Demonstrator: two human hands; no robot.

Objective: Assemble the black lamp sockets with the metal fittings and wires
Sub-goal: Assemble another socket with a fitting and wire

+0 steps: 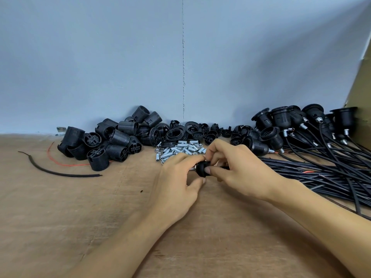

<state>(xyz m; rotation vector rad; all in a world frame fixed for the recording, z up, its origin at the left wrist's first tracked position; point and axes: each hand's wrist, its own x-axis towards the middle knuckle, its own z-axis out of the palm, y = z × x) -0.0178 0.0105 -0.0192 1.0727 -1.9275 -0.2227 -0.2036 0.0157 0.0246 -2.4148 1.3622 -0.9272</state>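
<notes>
A black socket cap [201, 169] is held just above the desk [80, 207], a little right of its middle and in front of the parts piled along the far edge. A threaded metal fitting [192, 168] sticks out of its left side, so the long axis of the pair runs roughly level and parallel to that far edge, with the metal end pointing left. The left hand [178, 181] pinches the cap from the left, forefinger curled over the top and thumb underneath. The right hand [236, 169] grips it from the right, thumb pressed on the near face and the other fingers bent over and behind it; a short dark piece shows between those fingers, but whether it is a wire cannot be told. Directly behind the hands lies a heap of loose silver fittings [178, 150], and beyond it, against the blue-grey wall [120, 57], a scatter of black rings and caps [186, 131]. Towards the far left corner sits a pile of ribbed socket bodies [112, 137], with a loose black wire offcut [60, 172] and a thin red wire [60, 162] on the desk beside it. Along the right edge are finished sockets [285, 119] lying on their sides, their black cables [325, 173] running together towards the near right. A brown cardboard sheet [361, 87] stands at the far right corner.
</notes>
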